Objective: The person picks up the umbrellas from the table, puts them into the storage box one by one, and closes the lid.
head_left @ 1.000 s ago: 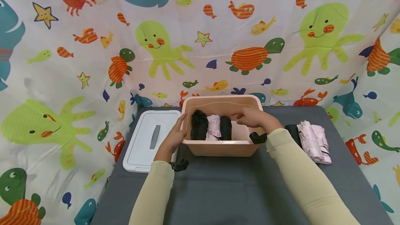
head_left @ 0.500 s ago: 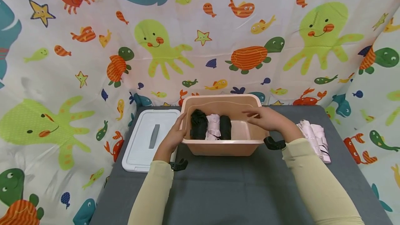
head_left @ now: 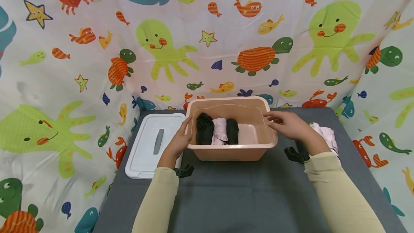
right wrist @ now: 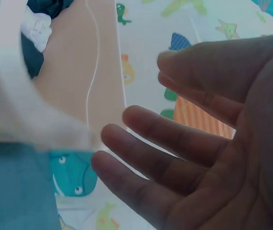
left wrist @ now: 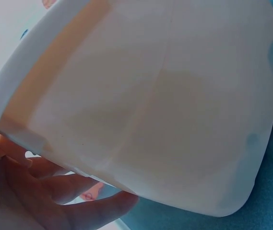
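Note:
A peach plastic storage bin (head_left: 229,153) stands on the dark table. Along its left half lie a crumpled black bundle (head_left: 205,128), a pale pink roll of fabric (head_left: 220,131) and a black roll (head_left: 232,131), side by side. My left hand (head_left: 177,142) holds the bin's left end; in the left wrist view its thumb is at the rim and its fingers lie along the outer wall. Just past the right rim, my right hand (head_left: 289,125) has relaxed, spread fingers with nothing in them. The right wrist view shows its fingertips (right wrist: 108,165) beside the bin's corner.
A white lid (head_left: 146,157) with a grey handle lies left of the bin. More pale pink rolls (head_left: 329,137) sit at the table's right, partly behind my right wrist, with something black beside them. A curtain (head_left: 207,60) printed with sea animals surrounds the back and sides.
My right hand has moved right, from over the inside of the bin beside the black roll to the right rim. The left hand stays at the bin's left end, and the rolls stay put.

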`<move>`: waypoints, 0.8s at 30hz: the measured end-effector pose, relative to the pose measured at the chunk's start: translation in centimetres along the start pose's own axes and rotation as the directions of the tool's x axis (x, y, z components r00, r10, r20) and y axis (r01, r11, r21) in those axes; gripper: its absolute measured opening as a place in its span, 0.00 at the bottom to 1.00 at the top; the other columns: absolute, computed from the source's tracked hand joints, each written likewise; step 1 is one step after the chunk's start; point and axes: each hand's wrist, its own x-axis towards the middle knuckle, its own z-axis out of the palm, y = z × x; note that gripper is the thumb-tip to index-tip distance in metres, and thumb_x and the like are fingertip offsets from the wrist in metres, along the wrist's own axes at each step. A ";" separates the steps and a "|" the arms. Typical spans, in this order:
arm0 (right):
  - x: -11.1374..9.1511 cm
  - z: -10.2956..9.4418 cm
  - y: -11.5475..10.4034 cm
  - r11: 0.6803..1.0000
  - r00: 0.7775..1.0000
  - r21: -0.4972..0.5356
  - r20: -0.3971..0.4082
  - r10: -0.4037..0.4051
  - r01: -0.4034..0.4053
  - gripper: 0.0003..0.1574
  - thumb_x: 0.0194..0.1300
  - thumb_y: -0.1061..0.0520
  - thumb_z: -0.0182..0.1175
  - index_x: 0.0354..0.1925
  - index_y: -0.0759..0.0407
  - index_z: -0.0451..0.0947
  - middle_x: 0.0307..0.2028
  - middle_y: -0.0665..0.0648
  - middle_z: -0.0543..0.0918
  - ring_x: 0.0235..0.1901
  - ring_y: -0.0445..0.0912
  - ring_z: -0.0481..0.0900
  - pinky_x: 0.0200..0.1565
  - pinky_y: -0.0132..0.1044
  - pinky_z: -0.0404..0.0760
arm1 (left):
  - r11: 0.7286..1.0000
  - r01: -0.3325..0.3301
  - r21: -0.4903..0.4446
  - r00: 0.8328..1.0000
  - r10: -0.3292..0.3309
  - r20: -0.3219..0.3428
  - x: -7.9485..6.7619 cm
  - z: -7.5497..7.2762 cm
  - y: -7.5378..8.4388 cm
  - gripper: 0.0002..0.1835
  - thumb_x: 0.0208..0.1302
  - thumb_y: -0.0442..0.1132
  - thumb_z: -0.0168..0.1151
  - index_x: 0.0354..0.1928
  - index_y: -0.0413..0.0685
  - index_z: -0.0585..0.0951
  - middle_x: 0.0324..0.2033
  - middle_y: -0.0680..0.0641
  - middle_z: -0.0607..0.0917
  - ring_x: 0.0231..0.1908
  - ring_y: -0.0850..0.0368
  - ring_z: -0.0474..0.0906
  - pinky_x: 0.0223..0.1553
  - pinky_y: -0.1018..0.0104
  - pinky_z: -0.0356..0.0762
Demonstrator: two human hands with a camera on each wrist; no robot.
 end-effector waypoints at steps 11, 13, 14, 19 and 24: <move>-1.1 0.0 3.1 0.995 0.992 -0.002 -0.077 0.097 -0.098 0.29 0.70 0.50 0.53 0.67 0.56 0.67 0.62 0.69 0.73 0.58 0.65 0.74 0.51 0.60 0.78 | 1.000 -0.008 -0.005 1.000 0.008 -0.018 -0.2 0.1 0.1 0.44 0.62 0.25 0.42 0.74 0.76 0.53 0.76 0.47 0.49 0.69 0.43 0.55 0.62 0.37 0.65; -1.2 0.0 3.7 0.994 0.990 -0.014 -0.096 0.103 -0.104 0.29 0.70 0.50 0.53 0.66 0.57 0.68 0.62 0.70 0.73 0.57 0.66 0.74 0.51 0.61 0.78 | 1.000 -0.002 -0.012 1.000 0.002 -0.009 -0.2 0.0 0.2 0.43 0.62 0.25 0.42 0.74 0.75 0.52 0.76 0.47 0.48 0.70 0.43 0.54 0.62 0.37 0.64; -1.2 0.1 4.0 0.994 0.989 -0.025 -0.105 0.104 -0.107 0.29 0.70 0.50 0.53 0.66 0.57 0.68 0.62 0.70 0.73 0.57 0.66 0.74 0.50 0.61 0.78 | 1.000 0.002 -0.017 1.000 -0.002 -0.004 -0.2 -0.1 0.3 0.43 0.63 0.25 0.42 0.74 0.75 0.52 0.76 0.47 0.48 0.70 0.43 0.54 0.62 0.36 0.64; -1.5 0.2 5.5 0.988 0.984 -0.074 -0.126 0.127 -0.137 0.29 0.69 0.51 0.54 0.65 0.60 0.69 0.61 0.72 0.72 0.57 0.67 0.73 0.51 0.63 0.75 | 1.000 0.019 -0.014 0.999 -0.018 0.032 -1.1 -0.2 1.7 0.43 0.63 0.24 0.41 0.76 0.67 0.49 0.76 0.44 0.46 0.71 0.40 0.52 0.63 0.36 0.62; -2.0 0.6 7.4 0.981 0.982 -0.114 -0.122 0.144 -0.158 0.29 0.68 0.53 0.53 0.64 0.62 0.68 0.62 0.74 0.69 0.57 0.69 0.70 0.53 0.67 0.71 | 1.000 0.024 0.001 0.999 -0.024 0.045 -2.3 -0.1 2.9 0.42 0.63 0.24 0.42 0.77 0.63 0.48 0.76 0.42 0.46 0.71 0.39 0.53 0.63 0.37 0.63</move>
